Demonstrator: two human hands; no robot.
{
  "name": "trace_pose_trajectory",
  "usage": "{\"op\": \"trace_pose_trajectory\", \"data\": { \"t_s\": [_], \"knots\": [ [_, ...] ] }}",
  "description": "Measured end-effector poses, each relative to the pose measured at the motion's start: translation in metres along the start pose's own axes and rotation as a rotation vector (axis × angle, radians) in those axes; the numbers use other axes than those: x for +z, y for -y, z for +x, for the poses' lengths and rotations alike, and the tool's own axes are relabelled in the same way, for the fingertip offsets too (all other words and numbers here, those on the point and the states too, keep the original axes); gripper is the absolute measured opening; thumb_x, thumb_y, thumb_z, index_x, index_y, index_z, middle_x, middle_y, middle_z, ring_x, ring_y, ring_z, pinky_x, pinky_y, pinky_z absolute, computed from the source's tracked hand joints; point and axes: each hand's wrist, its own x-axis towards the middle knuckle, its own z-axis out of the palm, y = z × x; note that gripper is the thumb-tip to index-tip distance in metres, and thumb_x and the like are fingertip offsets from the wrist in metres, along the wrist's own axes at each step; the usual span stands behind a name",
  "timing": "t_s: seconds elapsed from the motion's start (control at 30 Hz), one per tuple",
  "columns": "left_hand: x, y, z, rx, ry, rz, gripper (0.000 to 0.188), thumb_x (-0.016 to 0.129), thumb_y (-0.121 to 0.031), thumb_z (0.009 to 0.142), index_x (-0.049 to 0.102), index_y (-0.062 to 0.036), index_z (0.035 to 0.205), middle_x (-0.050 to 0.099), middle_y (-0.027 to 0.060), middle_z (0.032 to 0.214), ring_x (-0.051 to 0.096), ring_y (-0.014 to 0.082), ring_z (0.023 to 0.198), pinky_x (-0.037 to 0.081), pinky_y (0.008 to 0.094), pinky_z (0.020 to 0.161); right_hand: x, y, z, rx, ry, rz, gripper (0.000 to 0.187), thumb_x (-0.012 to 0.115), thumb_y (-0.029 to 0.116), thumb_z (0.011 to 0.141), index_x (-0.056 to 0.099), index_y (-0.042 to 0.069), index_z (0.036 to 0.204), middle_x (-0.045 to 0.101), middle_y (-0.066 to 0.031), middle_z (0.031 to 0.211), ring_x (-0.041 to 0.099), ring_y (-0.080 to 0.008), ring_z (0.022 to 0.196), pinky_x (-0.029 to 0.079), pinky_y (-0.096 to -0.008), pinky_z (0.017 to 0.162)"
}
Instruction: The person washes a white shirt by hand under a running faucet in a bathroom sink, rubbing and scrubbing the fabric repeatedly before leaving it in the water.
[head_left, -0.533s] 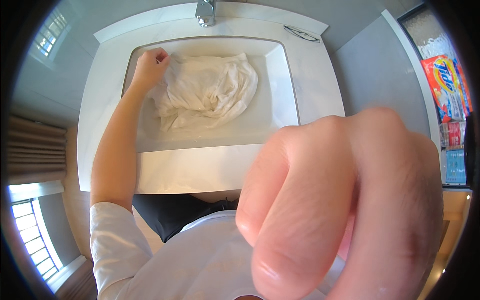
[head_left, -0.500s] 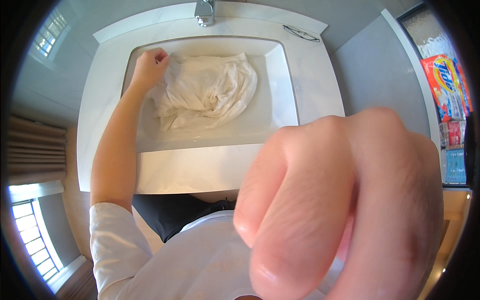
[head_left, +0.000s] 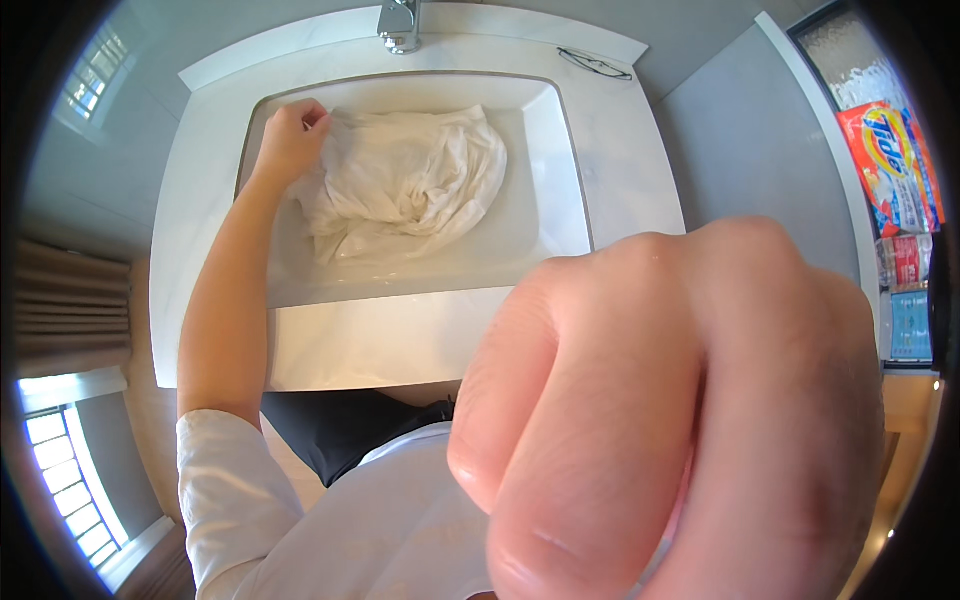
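A wet, crumpled white cloth [head_left: 410,185] lies spread in shallow water in the white sink [head_left: 562,215]. At the cloth's far left corner is my left hand [head_left: 292,138], its fingers pinched together on the edge of the fabric. The fingertips are partly hidden by the hand itself. Very large and close in front of the view, my right hand [head_left: 670,400] is raised with its fingers curled in. Its palm and anything inside it are hidden. It covers the near right part of the counter.
A chrome faucet [head_left: 400,25] stands behind the sink. Eyeglasses [head_left: 594,63] lie on the white counter [head_left: 625,150] at the far right. Beyond a grey panel, an orange detergent bag [head_left: 888,165] and other packages [head_left: 908,262] sit at the right. A curtain [head_left: 70,305] hangs at left.
The whole view has shifted slightly, so the sink and counter sit a little further left. My right hand has come a bit lower and left in view. The left hand keeps its place at the cloth.
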Motion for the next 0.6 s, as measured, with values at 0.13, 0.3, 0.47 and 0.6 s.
{"op": "trace_pose_trajectory", "data": {
  "t_s": [0.13, 0.3, 0.47, 0.6],
  "knots": [
    [0.0020, 0.0007, 0.0033, 0.042, 0.006, -0.016, 0.016, 0.067, -0.017, 0.087, 0.069, -0.0015, 0.089, 0.069, 0.0109, 0.078, 0.063, 0.0227, 0.067, 0.050, 0.0369, 0.066, 0.0003, 0.0025, 0.0021, 0.015, -0.005, -0.006, 0.014, 0.066, 0.015, 0.095, 0.062, 0.003, 0.087, 0.060, -0.0079, 0.083, 0.059, -0.0154, 0.064, 0.046, -0.0270, 0.057],
    [0.0033, -0.0019, 0.0013, 0.024, 0.009, -0.003, 0.016, 0.067, -0.017, 0.087, 0.069, -0.0016, 0.089, 0.069, 0.0101, 0.077, 0.063, 0.0219, 0.067, 0.050, 0.0364, 0.065, 0.0035, 0.0066, 0.0003, 0.014, -0.015, 0.002, 0.015, 0.065, 0.015, 0.095, 0.061, 0.004, 0.087, 0.060, -0.0078, 0.082, 0.059, -0.0156, 0.063, 0.046, -0.0270, 0.056],
    [0.0015, 0.0023, 0.0028, -0.014, 0.024, -0.025, 0.016, 0.067, -0.017, 0.087, 0.069, -0.0009, 0.089, 0.069, 0.0101, 0.077, 0.063, 0.0216, 0.067, 0.050, 0.0360, 0.066, -0.0014, 0.0025, 0.0020, 0.025, -0.021, -0.003, 0.015, 0.065, 0.015, 0.095, 0.060, 0.004, 0.086, 0.059, -0.0076, 0.081, 0.058, -0.0157, 0.063, 0.046, -0.0271, 0.056],
    [0.0054, -0.0022, 0.0041, 0.037, 0.016, -0.013, 0.016, 0.067, -0.017, 0.087, 0.068, -0.0008, 0.088, 0.068, 0.0102, 0.076, 0.063, 0.0216, 0.067, 0.050, 0.0358, 0.065, 0.0012, 0.0024, 0.0027, 0.037, -0.015, -0.012, 0.015, 0.065, 0.015, 0.095, 0.060, 0.004, 0.086, 0.059, -0.0075, 0.081, 0.058, -0.0159, 0.063, 0.046, -0.0272, 0.056]
  ]
}}
